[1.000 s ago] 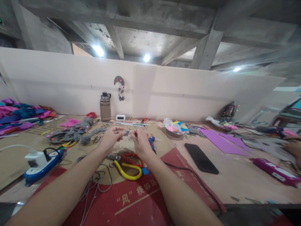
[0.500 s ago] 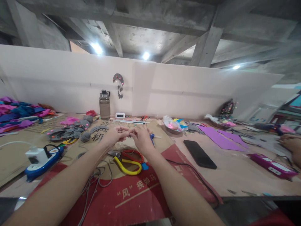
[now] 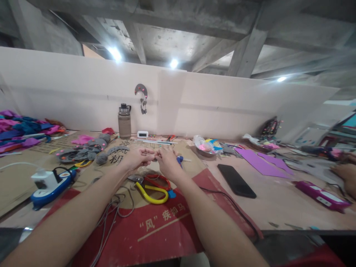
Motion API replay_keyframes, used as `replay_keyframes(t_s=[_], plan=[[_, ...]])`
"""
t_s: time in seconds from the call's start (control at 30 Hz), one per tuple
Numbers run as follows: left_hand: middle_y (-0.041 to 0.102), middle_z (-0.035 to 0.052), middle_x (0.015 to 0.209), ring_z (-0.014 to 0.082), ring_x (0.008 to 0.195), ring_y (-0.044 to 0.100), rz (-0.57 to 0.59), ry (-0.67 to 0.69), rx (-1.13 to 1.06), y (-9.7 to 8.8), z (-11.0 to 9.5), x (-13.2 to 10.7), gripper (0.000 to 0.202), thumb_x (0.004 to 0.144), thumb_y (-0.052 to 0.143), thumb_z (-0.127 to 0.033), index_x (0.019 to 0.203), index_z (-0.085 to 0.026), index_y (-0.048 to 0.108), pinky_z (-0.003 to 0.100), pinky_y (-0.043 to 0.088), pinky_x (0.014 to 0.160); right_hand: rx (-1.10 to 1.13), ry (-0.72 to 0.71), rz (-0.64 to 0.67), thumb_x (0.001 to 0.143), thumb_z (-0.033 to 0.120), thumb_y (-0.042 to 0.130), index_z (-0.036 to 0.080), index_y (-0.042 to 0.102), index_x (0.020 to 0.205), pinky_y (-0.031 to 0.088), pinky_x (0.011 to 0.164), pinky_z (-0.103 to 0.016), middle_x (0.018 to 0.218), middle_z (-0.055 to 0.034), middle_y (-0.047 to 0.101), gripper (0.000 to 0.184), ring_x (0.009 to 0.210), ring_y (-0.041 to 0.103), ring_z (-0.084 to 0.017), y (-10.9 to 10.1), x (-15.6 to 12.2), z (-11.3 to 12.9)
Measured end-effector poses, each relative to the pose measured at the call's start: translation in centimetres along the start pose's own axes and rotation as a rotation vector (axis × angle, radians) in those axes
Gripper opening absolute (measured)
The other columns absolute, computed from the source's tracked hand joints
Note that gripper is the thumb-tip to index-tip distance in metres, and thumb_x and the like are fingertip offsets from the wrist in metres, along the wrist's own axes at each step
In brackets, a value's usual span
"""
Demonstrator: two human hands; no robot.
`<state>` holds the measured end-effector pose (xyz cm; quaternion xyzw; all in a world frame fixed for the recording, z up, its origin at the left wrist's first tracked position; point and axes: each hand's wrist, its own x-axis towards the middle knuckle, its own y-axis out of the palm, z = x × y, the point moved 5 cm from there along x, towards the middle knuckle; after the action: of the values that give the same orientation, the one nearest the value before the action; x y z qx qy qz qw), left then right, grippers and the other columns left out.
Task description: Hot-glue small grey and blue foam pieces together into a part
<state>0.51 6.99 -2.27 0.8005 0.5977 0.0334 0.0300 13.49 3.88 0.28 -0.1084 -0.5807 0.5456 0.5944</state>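
My left hand and my right hand meet fingertip to fingertip above the cardboard sheet. Both are pinched closed; whatever sits between the fingers is too small to make out. Just below them lie scissors with one yellow and one red handle. A loose grey cord trails under my left forearm. Close behind my right hand, a blue tool, perhaps a glue gun, is partly hidden. Grey felt pieces and a grey yarn ball lie left of my left hand.
A blue power strip with a white plug stands at left, a water bottle at the back. To the right are a metal bowl, a black phone, purple felt and a magenta power strip. Another person's hand shows at far right.
My hands stay together in almost the same place, with a slight shift of the fingers. The view has tilted slightly.
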Motion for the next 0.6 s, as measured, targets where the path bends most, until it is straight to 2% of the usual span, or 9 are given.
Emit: replay_keyframes(t_s=[0.2,0.33,0.5,0.6], plan=[[0.066,0.0055,0.073,0.0066,0.053,0.053,0.018,0.016,0.079,0.4,-0.3,0.1,0.040,0.055,0.078,-0.027,0.087,-0.012,0.060,0.019,0.039,0.051,-0.144,-0.014,-0.039,0.086,0.020,0.038,0.018,0.053,0.087,0.026,0.076,-0.037,0.099,-0.0094,0.054,0.015,0.094,0.040,-0.025,-0.1,-0.5,0.5],[0.066,0.0046,0.071,0.0063,0.050,0.051,-0.017,0.066,0.144,0.2,-0.6,0.2,0.041,0.056,0.077,-0.030,0.088,-0.012,0.060,0.020,0.039,0.052,-0.100,0.011,-0.073,0.086,0.021,0.037,0.017,0.052,0.088,0.027,0.077,-0.038,0.100,-0.0103,0.054,0.015,0.095,0.041,-0.025,-0.4,-0.5,0.5],[0.062,0.0018,0.062,0.0073,0.049,0.051,-0.187,0.121,0.177,-1.5,-0.9,0.4,0.042,0.053,0.078,-0.034,0.083,-0.012,0.060,0.020,0.038,0.050,0.180,0.002,-0.056,0.086,0.024,0.039,0.019,0.052,0.082,0.030,0.077,-0.034,0.091,-0.0057,0.055,0.014,0.090,0.044,-0.020,-0.9,-0.4,0.7],[0.061,0.0006,0.062,0.0071,0.050,0.051,-0.198,0.139,0.116,-1.7,-1.2,0.4,0.042,0.054,0.077,-0.034,0.085,-0.012,0.060,0.020,0.038,0.051,0.476,-0.061,-0.006,0.086,0.024,0.038,0.019,0.052,0.078,0.034,0.077,-0.030,0.083,-0.0018,0.055,0.016,0.086,0.047,-0.016,-0.9,-0.3,0.9]])
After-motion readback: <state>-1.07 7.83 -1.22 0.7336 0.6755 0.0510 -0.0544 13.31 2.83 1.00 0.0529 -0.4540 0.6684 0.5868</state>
